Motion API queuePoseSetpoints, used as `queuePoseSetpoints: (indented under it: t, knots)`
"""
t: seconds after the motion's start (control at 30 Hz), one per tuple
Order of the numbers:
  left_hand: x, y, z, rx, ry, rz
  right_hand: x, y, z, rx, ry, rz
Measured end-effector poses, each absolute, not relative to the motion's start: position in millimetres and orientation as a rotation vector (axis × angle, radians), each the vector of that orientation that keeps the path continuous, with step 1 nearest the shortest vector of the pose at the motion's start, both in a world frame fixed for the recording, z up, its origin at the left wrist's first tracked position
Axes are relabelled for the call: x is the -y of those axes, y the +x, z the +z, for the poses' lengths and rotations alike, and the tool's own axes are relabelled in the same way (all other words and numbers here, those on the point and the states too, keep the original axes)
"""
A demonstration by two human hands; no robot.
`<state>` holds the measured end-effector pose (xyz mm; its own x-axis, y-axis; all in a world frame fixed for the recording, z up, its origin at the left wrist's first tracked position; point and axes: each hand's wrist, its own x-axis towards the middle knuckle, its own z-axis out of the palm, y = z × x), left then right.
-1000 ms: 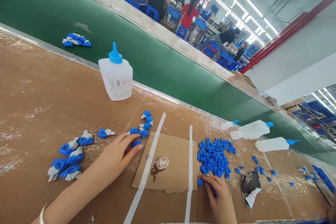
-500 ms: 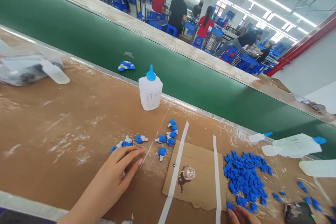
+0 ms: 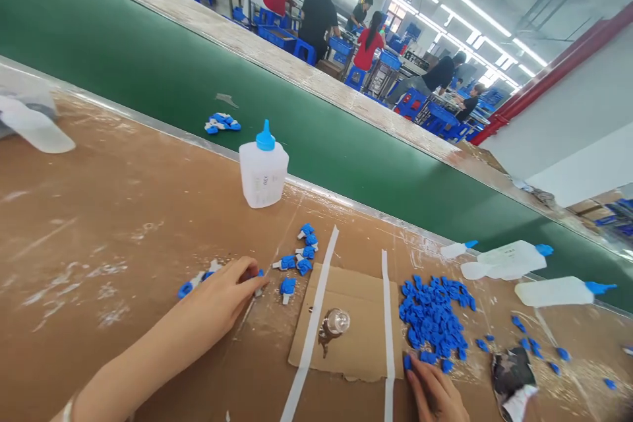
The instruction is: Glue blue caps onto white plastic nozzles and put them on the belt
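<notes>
My left hand [image 3: 227,293] is at the left of the cardboard, its thumb and forefinger closed on a small blue-and-white plastic piece [image 3: 260,273], mostly hidden by the fingers. More such pieces [image 3: 185,289] lie partly behind that hand. Several blue-and-white pieces [image 3: 307,252] rest between it and the cardboard. At the cardboard's lower right corner, my right hand [image 3: 438,389] pinches a small blue plastic piece [image 3: 407,361] beside a heap of blue pieces [image 3: 435,316]. A small clear round cup [image 3: 338,321] stands on the cardboard sheet [image 3: 363,353], which two white tape strips cross.
A white squeeze bottle [image 3: 264,175] with blue nozzle stands by the green belt [image 3: 163,95]. More bottles [image 3: 514,258] lie at right, near a dark crumpled scrap [image 3: 514,372]. Blue-and-white pieces [image 3: 222,122] sit on the belt. Several people work beyond it.
The view has shifted right. My left hand has moved from hovering with parted fingers to closing on a blue-and-white piece. My right hand has come further into view, at a blue piece.
</notes>
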<state>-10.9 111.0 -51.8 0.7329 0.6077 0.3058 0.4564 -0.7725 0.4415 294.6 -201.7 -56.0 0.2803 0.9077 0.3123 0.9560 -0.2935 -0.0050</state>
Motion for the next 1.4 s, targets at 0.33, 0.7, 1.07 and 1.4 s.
queuePoseSetpoints:
  t: [0.33,0.7,1.07,1.4]
  knots:
    - [-90,-14,-57,-0.925,2.47,0.569,186,278,-44,1.645,-2.399,-0.347]
    - [-68,0,-35,-0.922,1.916,0.626,130,243,3,1.521,-2.213,-0.056]
    - [-36,6,-20,-0.619,0.88,0.369,65,199,12,1.832,-2.225,-0.04]
    - [-27,19,-31,-0.582,0.749,0.37,80,208,12,1.659,-2.168,0.16]
